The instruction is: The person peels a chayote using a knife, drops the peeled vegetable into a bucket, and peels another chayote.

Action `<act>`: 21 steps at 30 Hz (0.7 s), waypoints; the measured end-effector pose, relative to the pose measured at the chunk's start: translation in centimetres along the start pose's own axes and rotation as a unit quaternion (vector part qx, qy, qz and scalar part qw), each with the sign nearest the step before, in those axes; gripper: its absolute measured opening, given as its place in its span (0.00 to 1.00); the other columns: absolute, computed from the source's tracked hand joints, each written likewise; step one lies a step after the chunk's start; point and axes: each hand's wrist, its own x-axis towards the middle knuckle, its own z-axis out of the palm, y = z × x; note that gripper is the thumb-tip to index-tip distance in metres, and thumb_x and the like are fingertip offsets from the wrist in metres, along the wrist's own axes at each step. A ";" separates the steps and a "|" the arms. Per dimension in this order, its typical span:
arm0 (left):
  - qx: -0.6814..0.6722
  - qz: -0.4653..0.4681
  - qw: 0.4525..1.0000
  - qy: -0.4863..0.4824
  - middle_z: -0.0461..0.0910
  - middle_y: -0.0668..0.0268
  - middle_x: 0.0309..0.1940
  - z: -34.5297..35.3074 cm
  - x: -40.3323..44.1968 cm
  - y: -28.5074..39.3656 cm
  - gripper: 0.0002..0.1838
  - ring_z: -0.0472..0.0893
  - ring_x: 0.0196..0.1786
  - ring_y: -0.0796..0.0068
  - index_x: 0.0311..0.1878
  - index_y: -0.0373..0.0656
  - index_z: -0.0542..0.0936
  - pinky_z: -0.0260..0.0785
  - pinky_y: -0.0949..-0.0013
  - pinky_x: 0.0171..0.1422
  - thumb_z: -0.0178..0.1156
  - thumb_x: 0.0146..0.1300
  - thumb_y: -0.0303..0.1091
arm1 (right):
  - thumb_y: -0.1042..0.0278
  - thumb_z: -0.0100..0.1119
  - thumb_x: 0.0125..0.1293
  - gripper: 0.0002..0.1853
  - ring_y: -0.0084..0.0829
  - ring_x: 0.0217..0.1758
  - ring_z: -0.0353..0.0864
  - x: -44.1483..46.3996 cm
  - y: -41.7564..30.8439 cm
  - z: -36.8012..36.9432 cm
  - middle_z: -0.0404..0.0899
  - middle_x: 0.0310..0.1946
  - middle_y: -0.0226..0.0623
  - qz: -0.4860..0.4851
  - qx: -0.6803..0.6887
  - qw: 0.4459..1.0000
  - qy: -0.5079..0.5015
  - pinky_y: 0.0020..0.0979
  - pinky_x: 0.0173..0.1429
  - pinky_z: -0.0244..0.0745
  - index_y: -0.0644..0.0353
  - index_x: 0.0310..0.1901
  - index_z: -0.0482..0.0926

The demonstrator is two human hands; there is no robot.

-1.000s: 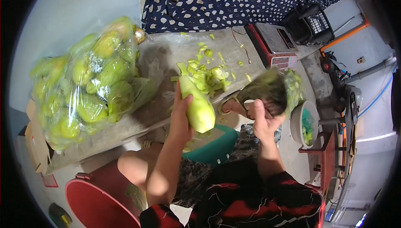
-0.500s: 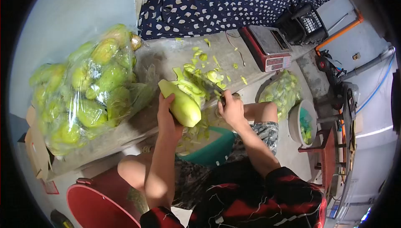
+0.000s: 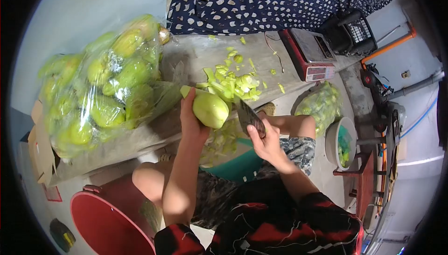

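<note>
My left hand (image 3: 192, 117) is wrapped round a mostly peeled, pale green papaya-like fruit (image 3: 212, 109), held above the front edge of the bench. In my right hand (image 3: 268, 144) is a knife (image 3: 249, 116) with a broad dark blade. The blade points up and left, a short gap to the right of the fruit. Loose green peelings (image 3: 233, 83) lie on the bench just beyond the fruit. Below my hands, between the knees, a teal basin (image 3: 233, 165) stands with more peelings in and around it.
A big clear bag of green fruit (image 3: 109, 91) fills the bench's left. At right are a red scale (image 3: 308, 54), a black basket (image 3: 350, 31), a filled bag (image 3: 319, 105) and a white bucket (image 3: 330, 145). A red tub (image 3: 109, 222) stands lower left.
The knife has come back from the peelings toward me and its blade now shows clearly. The fruit has turned, its end facing me more. The whole view has shifted slightly.
</note>
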 end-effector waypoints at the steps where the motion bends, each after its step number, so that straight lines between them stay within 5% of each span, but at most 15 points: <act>1: 0.013 0.009 1.000 -0.009 0.79 0.64 0.45 -0.1 0.2 0.0 0.19 0.81 0.47 0.66 0.52 0.45 0.73 0.77 0.57 0.53 0.59 0.67 0.47 | 0.68 0.62 0.68 0.09 0.43 0.22 0.80 -0.3 0.1 0.3 0.78 0.23 0.47 -0.053 -0.002 0.999 0.013 0.35 0.28 0.73 0.65 0.38 0.77; 9: 0.042 0.049 0.997 0.037 0.78 0.63 0.39 0.2 0.8 -0.5 0.15 0.81 0.43 0.60 0.47 0.47 0.72 0.78 0.43 0.43 0.58 0.65 0.46 | 0.74 0.63 0.63 0.07 0.42 0.23 0.80 -1.3 -3.5 -0.9 0.79 0.25 0.47 -0.154 -0.032 0.988 0.011 0.36 0.28 0.74 0.66 0.41 0.78; 12: 0.007 -0.001 1.000 -0.003 0.76 0.64 0.37 -0.8 1.7 -0.6 0.15 0.80 0.42 0.60 0.48 0.49 0.71 0.78 0.41 0.41 0.58 0.65 0.46 | 0.74 0.63 0.64 0.04 0.29 0.17 0.74 -1.3 -4.4 -0.7 0.75 0.20 0.38 -0.201 -0.001 0.977 0.066 0.28 0.24 0.68 0.63 0.38 0.79; 15: 0.000 -0.012 1.000 0.009 0.74 0.65 0.37 0.1 0.8 -1.0 0.14 0.80 0.43 0.62 0.48 0.50 0.69 0.78 0.47 0.44 0.58 0.65 0.44 | 0.77 0.62 0.62 0.05 0.46 0.24 0.82 -0.9 -3.2 0.4 0.79 0.25 0.47 -0.169 -0.042 0.985 0.005 0.35 0.28 0.75 0.64 0.39 0.77; 17: 0.050 0.078 0.995 0.030 0.75 0.65 0.37 1.7 -0.5 -1.1 0.14 0.80 0.42 0.65 0.49 0.49 0.70 0.77 0.53 0.47 0.58 0.66 0.43 | 0.76 0.62 0.63 0.05 0.47 0.25 0.82 -1.1 -2.3 1.1 0.79 0.24 0.48 -0.139 -0.038 0.989 0.004 0.36 0.28 0.75 0.64 0.38 0.76; 21: 0.056 0.062 0.996 0.044 0.75 0.66 0.38 2.4 -0.9 -0.9 0.13 0.80 0.43 0.67 0.49 0.49 0.70 0.76 0.58 0.49 0.58 0.66 0.41 | 0.74 0.62 0.66 0.05 0.49 0.27 0.83 -1.0 -2.7 1.0 0.79 0.24 0.50 -0.108 -0.032 0.994 -0.004 0.38 0.28 0.75 0.64 0.39 0.76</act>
